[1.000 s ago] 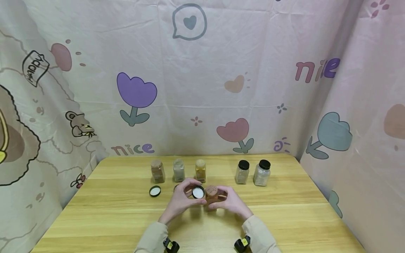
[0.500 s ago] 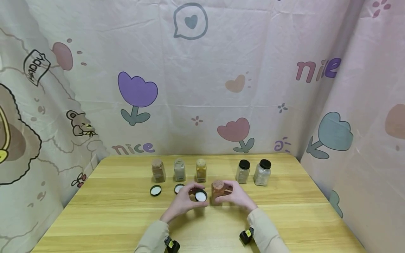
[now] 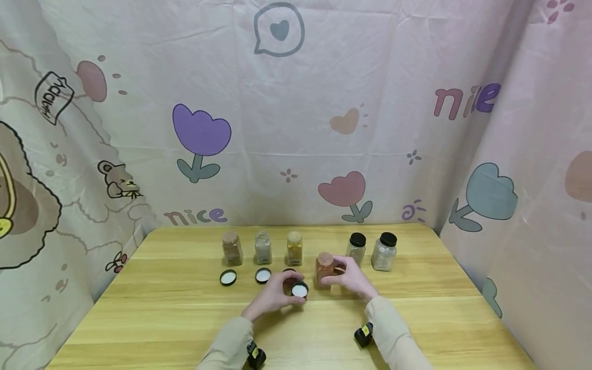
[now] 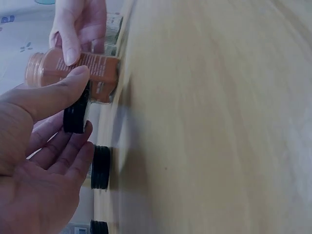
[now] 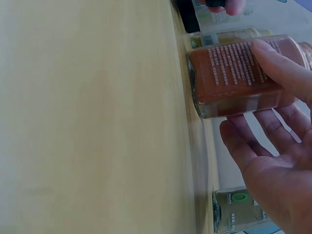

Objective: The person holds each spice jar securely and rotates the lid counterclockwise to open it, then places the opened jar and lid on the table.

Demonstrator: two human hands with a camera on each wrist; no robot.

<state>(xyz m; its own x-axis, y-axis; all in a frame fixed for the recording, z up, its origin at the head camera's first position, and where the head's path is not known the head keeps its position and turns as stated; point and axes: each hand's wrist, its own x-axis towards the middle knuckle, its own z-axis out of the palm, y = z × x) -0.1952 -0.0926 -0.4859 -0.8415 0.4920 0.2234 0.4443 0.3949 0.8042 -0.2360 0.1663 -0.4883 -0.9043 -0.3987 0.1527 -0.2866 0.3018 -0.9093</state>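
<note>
At table centre, I watched the hands part since half a second before: my right hand (image 3: pixel 348 276) had carried the red spice jar (image 3: pixel 325 268) toward one o'clock, up beside the black-capped jars (image 3: pixel 356 250), while my left hand (image 3: pixel 276 294) had slid the black cap (image 3: pixel 299 290) toward five o'clock. The jar stood upright on the wooden table (image 3: pixel 162 308), uncapped, its glass filled with rust-red powder and printed with small white text. Right fingers curled around the jar; left fingertips pinched the cap, white liner up. Two more caps (image 3: pixel 227 277) lay at nine o'clock.
</note>
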